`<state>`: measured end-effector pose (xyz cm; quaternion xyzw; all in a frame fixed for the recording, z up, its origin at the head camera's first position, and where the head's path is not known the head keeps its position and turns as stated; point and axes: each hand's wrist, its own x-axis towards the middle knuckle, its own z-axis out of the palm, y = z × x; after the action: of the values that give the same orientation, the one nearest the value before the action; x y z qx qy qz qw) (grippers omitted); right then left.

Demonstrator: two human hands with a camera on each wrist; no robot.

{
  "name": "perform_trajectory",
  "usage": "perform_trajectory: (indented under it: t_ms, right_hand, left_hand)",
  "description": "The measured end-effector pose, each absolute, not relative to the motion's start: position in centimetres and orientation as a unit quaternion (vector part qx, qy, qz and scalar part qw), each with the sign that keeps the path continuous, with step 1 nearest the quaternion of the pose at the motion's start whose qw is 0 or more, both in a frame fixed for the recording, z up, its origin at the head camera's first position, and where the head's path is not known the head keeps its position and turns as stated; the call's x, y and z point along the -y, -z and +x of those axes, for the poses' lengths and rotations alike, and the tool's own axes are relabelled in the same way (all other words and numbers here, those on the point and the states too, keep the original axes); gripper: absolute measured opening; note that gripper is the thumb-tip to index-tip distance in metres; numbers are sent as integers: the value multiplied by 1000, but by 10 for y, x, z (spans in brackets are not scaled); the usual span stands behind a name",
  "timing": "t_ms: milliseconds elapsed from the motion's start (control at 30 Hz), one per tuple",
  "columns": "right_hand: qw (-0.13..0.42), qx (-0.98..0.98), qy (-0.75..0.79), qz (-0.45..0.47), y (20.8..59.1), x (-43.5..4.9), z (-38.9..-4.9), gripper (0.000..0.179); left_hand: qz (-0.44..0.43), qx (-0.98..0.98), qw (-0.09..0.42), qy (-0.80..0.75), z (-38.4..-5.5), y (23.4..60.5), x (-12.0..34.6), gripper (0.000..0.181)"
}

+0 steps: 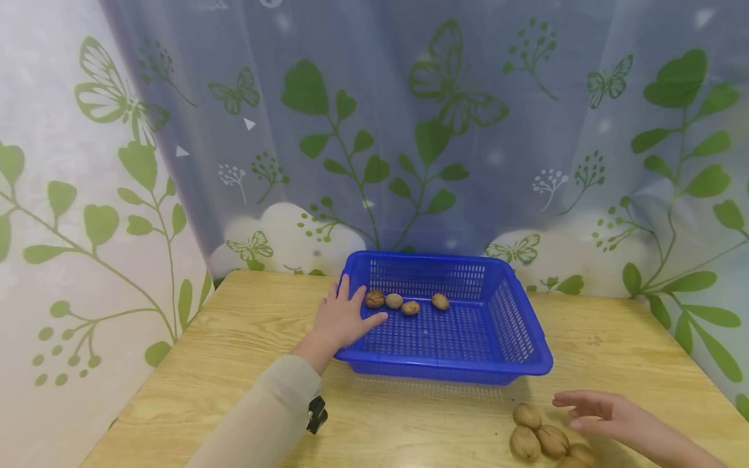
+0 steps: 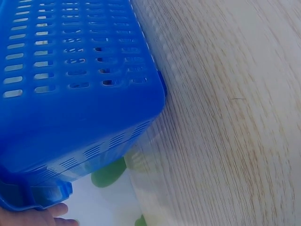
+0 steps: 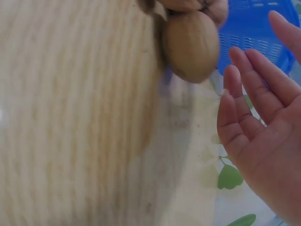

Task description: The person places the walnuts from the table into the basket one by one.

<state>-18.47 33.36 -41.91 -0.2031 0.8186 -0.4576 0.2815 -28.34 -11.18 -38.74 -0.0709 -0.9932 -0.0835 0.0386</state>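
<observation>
A blue plastic basket (image 1: 445, 372) with slotted walls stands on the wooden table, several walnuts (image 1: 411, 308) lying inside toward its back left. My left hand (image 1: 342, 318) rests at the basket's left rim, fingers spread; in the left wrist view its fingertips (image 2: 59, 216) show beside the rim's corner. Right of the basket's front, a loose pile of walnuts (image 1: 525, 443) sits on the table. Beside that pile, my right hand (image 1: 614, 416) hovers with relaxed fingers and nothing in them. The right wrist view shows its palm (image 3: 277, 141) close to a walnut (image 3: 192, 47).
Behind the table (image 1: 246, 338) hangs a blue and white curtain (image 1: 374, 130) printed with green leaves and butterflies. It also runs along the left side. A small black clip-like object (image 1: 316, 415) is at my left sleeve.
</observation>
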Motion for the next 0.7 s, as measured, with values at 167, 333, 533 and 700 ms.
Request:
perform_trajectory:
  t_ms: [167,333,533,700]
  right_hand:
    - [267,-820,450,-232,429,-331,-184,37]
    - [226,-826,432,-282,438,-331,-185,36]
    - [230,-824,420,-301,442,-326,-184,35]
    - [242,-840,403,-271,439,-321,-179,35]
  left_hand:
    - [-71,993,42,82,-283,389,110,85]
    - [-76,993,33,83,-283,389,107,86]
    - [-71,993,37,87,-284,391,108,84]
    - [-70,993,41,91,-285,390,111,84]
